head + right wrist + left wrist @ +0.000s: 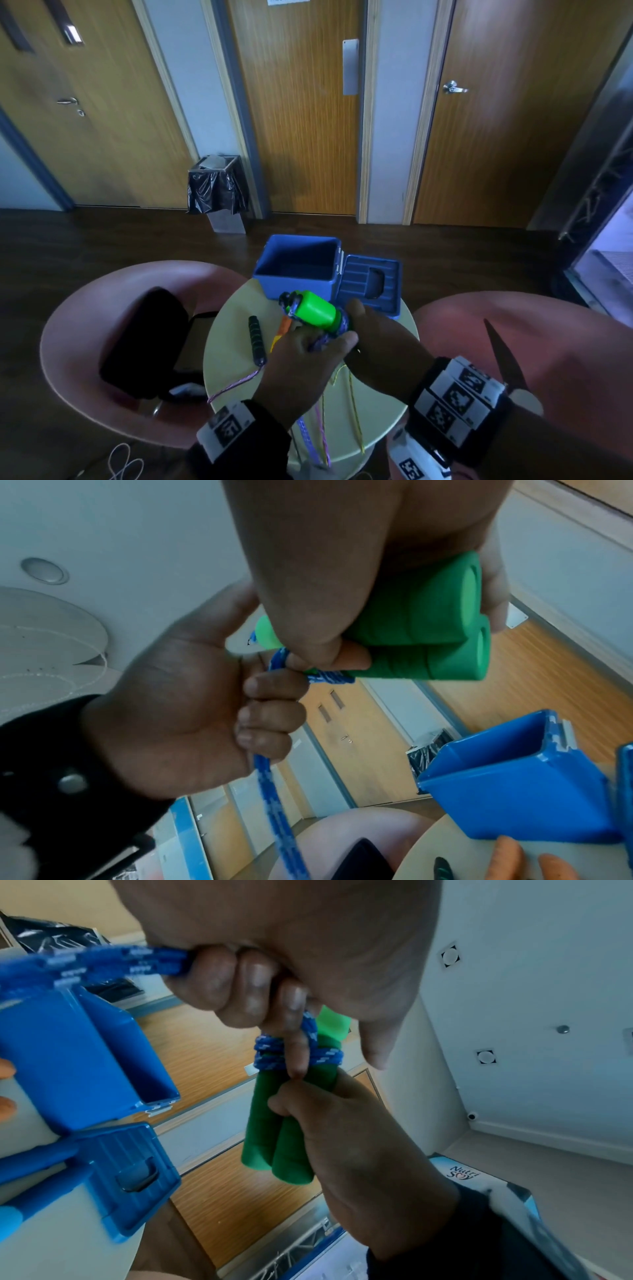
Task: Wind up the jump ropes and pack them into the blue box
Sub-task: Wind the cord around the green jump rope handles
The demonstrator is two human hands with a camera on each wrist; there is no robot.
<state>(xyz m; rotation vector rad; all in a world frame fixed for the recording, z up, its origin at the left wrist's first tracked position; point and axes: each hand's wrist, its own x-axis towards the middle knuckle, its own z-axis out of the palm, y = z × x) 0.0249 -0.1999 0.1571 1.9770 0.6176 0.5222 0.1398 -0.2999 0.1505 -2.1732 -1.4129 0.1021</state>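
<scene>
The right hand [380, 337] grips the two green handles [317, 310] above the tabletop [236, 363], before the open blue box [298, 265]; the left hand [301, 370] clenches the blue rope [274, 804] beside them.

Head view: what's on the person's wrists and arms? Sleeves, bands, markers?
Both hands, left hand and right hand, are bare, without gloves. Each wrist carries a black band with white square tags printed in black fiducial patterns: left wrist band, right wrist band. Dark long sleeves sit behind the bands; the left sleeve cuff has a round metal snap.
</scene>
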